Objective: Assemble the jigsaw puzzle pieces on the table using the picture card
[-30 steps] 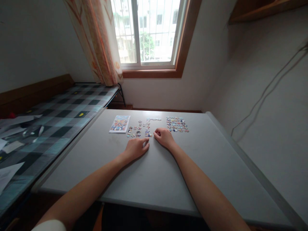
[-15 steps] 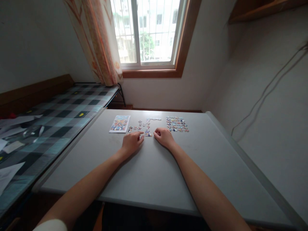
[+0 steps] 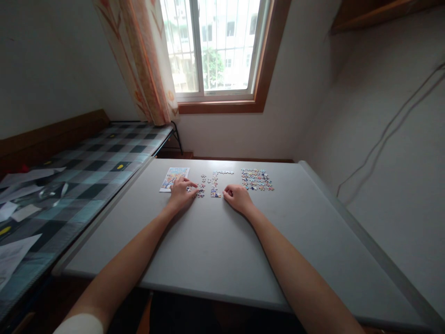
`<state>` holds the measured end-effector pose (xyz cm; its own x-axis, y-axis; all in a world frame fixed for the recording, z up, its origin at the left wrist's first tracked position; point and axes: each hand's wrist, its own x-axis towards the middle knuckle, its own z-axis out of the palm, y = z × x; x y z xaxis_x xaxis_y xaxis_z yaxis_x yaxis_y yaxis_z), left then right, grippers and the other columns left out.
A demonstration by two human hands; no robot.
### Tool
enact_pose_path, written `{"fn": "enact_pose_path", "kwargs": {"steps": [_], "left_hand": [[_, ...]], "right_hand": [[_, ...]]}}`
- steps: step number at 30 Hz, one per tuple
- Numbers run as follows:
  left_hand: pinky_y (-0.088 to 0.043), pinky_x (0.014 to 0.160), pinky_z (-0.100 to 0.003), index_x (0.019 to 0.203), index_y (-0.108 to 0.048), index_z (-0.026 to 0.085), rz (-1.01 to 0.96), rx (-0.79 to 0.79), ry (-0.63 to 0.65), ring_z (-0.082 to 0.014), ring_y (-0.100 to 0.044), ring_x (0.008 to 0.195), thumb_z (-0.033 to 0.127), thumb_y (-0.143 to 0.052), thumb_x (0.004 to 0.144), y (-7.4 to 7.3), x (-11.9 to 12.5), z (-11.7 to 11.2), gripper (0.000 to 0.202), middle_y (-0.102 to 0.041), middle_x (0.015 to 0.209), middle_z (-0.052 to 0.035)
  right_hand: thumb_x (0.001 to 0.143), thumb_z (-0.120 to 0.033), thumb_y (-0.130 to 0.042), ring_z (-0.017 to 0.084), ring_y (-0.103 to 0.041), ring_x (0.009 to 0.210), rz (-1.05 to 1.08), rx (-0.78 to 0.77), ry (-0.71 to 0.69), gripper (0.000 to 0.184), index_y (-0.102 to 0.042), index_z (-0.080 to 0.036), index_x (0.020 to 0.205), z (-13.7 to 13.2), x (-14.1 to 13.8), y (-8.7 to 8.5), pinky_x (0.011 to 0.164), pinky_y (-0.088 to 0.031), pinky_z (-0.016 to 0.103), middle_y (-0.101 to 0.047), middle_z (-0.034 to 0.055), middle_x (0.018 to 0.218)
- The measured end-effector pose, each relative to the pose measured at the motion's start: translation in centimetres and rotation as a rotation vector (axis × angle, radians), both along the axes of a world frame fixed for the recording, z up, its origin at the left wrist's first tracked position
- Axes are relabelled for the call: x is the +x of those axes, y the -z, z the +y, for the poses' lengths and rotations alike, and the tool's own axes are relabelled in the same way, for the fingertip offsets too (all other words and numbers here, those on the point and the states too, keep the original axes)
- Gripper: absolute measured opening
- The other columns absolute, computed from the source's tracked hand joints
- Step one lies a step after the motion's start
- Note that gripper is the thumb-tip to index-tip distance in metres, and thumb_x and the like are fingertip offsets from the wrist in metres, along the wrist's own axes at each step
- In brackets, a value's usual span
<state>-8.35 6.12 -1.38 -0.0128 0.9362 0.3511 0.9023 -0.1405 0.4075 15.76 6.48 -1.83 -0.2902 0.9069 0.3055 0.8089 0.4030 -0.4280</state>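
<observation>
A grey table (image 3: 215, 250) carries a small jigsaw. My left hand (image 3: 181, 191) lies over loose puzzle pieces (image 3: 201, 191) beside the picture card (image 3: 171, 177), fingers bent down onto the pieces; what it pinches is too small to make out. My right hand (image 3: 237, 197) rests curled on the table just right of a joined strip of pieces (image 3: 215, 183). A larger spread of loose pieces (image 3: 256, 179) lies to the right of that hand.
A bed with a checked cover (image 3: 79, 181) and loose papers (image 3: 21, 208) runs along the table's left edge. Behind the table are a window (image 3: 215, 46) and a curtain (image 3: 146, 60). A wall with cables (image 3: 385, 134) is on the right.
My left hand has moved left and away from me, from beside the joined strip to the loose pieces by the picture card. My right hand has stayed put.
</observation>
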Motion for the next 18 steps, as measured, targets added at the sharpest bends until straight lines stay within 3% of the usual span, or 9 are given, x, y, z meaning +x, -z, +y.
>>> {"fn": "enact_pose_path", "kwargs": {"steps": [18], "left_hand": [[-0.031,0.095,-0.04,0.076,-0.074,0.028,-0.059,-0.061,0.009,-0.0248,-0.041,0.107,0.042,-0.068,0.068,0.38,0.28,0.86,0.017,-0.051,0.107,-0.0032]], "right_hand": [[0.082,-0.03,-0.051,0.015,-0.055,0.072,-0.026,-0.022,0.013,0.019,-0.067,-0.021,0.078,-0.11,-0.13,-0.28,0.069,-0.034,0.025,-0.065,0.0023,0.073]]}}
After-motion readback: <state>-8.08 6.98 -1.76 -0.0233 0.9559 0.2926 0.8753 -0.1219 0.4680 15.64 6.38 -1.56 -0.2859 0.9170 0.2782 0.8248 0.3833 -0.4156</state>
